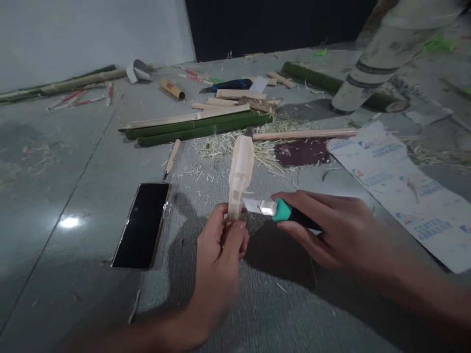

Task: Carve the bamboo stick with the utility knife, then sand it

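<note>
The left hand is curled around the thin bottom of the pale wooden piece, which points up and away the long way, and the right hand is wrapped around a knife. The blade points left at the thin part, close above the left hand, which could get in the way; I cannot tell if it touches. A phone lies left on the floor, with shavings past the wood.

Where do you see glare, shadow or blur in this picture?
Head view: bright glare on the floor, left of the phone; head view: dark shadow between the left hand and right hand; head view: right hand slightly blurred.
</note>
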Available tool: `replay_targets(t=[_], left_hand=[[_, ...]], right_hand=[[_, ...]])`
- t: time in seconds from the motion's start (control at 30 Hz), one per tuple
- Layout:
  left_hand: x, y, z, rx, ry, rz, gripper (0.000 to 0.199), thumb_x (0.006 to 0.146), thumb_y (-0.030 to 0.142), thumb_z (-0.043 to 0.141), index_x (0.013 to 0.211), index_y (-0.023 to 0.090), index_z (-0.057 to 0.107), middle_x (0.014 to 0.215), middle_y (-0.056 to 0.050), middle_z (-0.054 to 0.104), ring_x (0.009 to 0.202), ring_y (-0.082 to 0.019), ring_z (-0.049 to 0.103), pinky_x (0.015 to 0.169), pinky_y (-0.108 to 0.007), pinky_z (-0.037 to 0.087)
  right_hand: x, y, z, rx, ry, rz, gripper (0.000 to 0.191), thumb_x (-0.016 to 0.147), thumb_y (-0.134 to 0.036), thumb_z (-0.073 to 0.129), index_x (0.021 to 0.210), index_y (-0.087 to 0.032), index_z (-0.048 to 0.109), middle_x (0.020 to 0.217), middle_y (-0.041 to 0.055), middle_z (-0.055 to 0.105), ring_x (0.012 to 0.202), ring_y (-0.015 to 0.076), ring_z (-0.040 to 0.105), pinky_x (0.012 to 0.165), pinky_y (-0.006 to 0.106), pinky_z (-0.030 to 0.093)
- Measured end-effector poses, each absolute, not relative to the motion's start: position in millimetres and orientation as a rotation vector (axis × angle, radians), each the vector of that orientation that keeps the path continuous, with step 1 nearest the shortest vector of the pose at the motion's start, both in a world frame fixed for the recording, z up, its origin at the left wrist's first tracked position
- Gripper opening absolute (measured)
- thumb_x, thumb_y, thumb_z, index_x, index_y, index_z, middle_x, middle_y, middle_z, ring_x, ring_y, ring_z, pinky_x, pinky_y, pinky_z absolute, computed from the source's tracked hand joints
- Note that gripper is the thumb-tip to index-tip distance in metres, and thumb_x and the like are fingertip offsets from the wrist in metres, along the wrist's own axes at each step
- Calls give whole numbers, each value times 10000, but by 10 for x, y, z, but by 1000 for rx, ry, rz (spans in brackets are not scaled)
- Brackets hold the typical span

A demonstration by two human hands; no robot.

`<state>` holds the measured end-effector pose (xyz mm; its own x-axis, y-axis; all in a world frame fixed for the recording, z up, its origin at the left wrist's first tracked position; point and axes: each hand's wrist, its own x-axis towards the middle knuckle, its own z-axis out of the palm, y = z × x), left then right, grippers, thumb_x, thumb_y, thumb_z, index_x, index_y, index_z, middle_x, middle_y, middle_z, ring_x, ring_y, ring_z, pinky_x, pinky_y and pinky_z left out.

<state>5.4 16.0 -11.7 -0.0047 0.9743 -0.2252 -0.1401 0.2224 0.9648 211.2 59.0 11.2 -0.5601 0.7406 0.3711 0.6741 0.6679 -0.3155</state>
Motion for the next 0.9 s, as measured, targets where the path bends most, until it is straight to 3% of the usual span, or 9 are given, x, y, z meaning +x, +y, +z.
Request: replay_targets(t=[0.37, 0.57, 0.9], left_hand=[[58, 188, -107, 752, 1136, 1149, 165, 1051, 351, 573, 986, 202, 601, 645, 75, 399, 519, -61, 291, 454, -172, 244], [61, 196, -100, 691, 1064, 1191, 149, 1039, 351, 588, 1059, 204, 600, 620, 84, 402, 494, -58, 274, 435, -169, 220], [63, 181, -110, 805, 1095, 1174, 278, 1074, 411, 549, 895, 200, 571, 636, 69, 417, 513, -60, 319, 445, -171, 265]], right_hand=[[2117, 597, 84, -1202, -2361, 150, 248, 1067, -406, 535, 1150, -208, 659, 959, 57, 779, 694, 180, 700, 577, 301, 433], [2127, 617, 53, -1257, -2406, 173, 276, 1071, -425, 506, 1115, -211, 674, 853, 26, 757, 611, 174, 661, 538, 300, 394], [2138, 621, 50, -1164, -2377, 254, 249, 1063, -397, 542, 1149, -205, 676, 991, 50, 792, 708, 178, 725, 587, 288, 453]])
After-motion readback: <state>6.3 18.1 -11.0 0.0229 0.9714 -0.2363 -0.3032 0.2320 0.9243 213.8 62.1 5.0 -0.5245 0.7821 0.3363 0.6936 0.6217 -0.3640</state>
